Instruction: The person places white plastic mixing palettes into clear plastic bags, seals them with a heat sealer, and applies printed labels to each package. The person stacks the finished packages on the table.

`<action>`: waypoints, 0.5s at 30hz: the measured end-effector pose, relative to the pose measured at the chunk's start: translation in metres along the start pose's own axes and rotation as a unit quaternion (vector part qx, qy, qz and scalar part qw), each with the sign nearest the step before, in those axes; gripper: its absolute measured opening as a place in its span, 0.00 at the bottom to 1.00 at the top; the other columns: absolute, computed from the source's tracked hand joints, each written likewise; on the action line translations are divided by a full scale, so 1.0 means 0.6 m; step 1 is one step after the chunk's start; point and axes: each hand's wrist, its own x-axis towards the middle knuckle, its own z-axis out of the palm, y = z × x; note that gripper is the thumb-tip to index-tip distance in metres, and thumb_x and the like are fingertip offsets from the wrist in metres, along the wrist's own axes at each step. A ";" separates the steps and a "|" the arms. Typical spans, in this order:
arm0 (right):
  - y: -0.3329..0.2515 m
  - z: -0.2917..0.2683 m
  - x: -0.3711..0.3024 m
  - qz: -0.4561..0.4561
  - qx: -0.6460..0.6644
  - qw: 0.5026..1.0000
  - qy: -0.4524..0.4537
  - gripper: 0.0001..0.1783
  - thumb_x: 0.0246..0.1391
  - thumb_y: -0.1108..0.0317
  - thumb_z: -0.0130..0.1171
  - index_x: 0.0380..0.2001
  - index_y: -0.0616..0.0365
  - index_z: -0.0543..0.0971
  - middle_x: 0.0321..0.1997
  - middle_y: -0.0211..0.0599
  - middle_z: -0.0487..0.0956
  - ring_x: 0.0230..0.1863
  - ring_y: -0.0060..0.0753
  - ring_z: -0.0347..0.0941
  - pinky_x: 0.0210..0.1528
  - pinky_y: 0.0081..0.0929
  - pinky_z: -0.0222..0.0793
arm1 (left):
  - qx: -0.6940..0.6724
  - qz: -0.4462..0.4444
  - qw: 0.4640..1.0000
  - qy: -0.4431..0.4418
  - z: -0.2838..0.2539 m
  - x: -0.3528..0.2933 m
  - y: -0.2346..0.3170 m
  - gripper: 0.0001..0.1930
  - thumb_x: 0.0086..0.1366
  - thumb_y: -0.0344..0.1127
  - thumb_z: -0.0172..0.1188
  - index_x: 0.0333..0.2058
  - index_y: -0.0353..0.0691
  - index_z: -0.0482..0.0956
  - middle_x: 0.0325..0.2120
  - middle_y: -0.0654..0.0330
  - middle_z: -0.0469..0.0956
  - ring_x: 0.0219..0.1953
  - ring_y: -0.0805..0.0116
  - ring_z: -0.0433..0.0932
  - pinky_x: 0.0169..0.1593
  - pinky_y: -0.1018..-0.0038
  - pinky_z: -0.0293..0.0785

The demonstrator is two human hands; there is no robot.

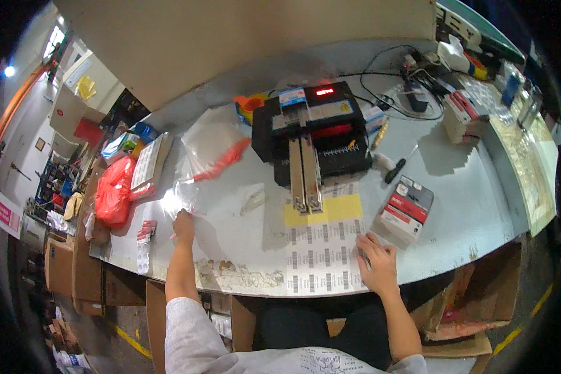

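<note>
My left hand (184, 228) is closed at the near edge of a small clear plastic bag (186, 194), which glares brightly. Beyond it lies a larger stack of clear bags (212, 138) with a red band. My right hand (378, 263) rests on the table with fingers stretched, its fingertips by the right edge of a barcode label sheet (321, 255). A yellow strip (343, 209) runs along the sheet's far end. Over that strip reach the metal rails of a black machine (318, 134) with a red lit display. Right of it stands a red, white and black box (407, 209).
A red plastic bag (115, 193) and a leaning stack of label sheets (149, 165) stand at the left. A blister strip (144, 249) lies nearer. A black-handled tool (395, 171), stacked cards (461, 117) and tangled cables (417, 78) occupy the right. Cardboard boxes (474, 293) sit below the table.
</note>
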 end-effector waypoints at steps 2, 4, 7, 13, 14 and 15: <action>-0.002 0.000 0.001 0.008 0.007 1.000 0.002 0.15 0.47 0.71 0.59 0.42 0.54 0.75 0.54 0.30 0.75 0.61 0.31 0.66 0.48 0.37 0.56 | -0.003 -0.112 0.994 0.018 0.015 0.018 0.002 0.13 0.59 0.41 0.54 0.35 0.36 0.72 0.33 0.46 0.77 0.38 0.46 0.78 0.43 0.56 0.73; -0.006 0.000 0.004 0.019 0.002 1.000 -0.003 0.15 0.47 0.71 0.59 0.40 0.54 0.75 0.54 0.31 0.75 0.60 0.32 0.66 0.48 0.37 0.56 | -0.009 -0.192 0.977 0.097 0.033 0.053 0.015 0.15 0.59 0.44 0.56 0.36 0.36 0.71 0.34 0.47 0.77 0.39 0.48 0.78 0.43 0.59 0.73; -0.014 0.000 0.011 0.025 -0.012 1.000 0.007 0.14 0.44 0.72 0.59 0.38 0.54 0.75 0.53 0.31 0.76 0.58 0.34 0.69 0.46 0.35 0.56 | -0.420 -0.355 0.776 0.308 0.053 0.134 0.048 0.17 0.63 0.45 0.54 0.38 0.35 0.72 0.33 0.49 0.77 0.39 0.52 0.77 0.43 0.63 0.72; -0.020 -0.001 0.019 0.038 -0.024 0.999 -0.014 0.13 0.42 0.73 0.59 0.36 0.54 0.76 0.52 0.32 0.77 0.57 0.35 0.70 0.45 0.33 0.55 | -0.270 -0.010 0.930 0.248 0.042 0.248 0.170 0.11 0.68 0.37 0.45 0.46 0.40 0.70 0.38 0.52 0.77 0.40 0.51 0.76 0.41 0.62 0.68; -0.019 0.000 0.018 0.045 -0.020 0.999 -0.011 0.13 0.42 0.74 0.59 0.35 0.54 0.76 0.51 0.33 0.78 0.57 0.35 0.70 0.46 0.32 0.55 | -0.245 0.018 0.948 0.200 0.033 0.252 0.188 0.11 0.67 0.34 0.45 0.45 0.42 0.70 0.38 0.53 0.77 0.41 0.53 0.76 0.42 0.62 0.67; -0.018 0.001 0.018 0.045 -0.022 0.999 -0.009 0.13 0.41 0.75 0.59 0.35 0.54 0.76 0.50 0.34 0.78 0.56 0.37 0.71 0.45 0.33 0.55 | -0.219 0.067 0.961 0.158 0.024 0.253 0.205 0.10 0.66 0.32 0.45 0.45 0.43 0.71 0.38 0.55 0.77 0.41 0.54 0.75 0.42 0.62 0.66</action>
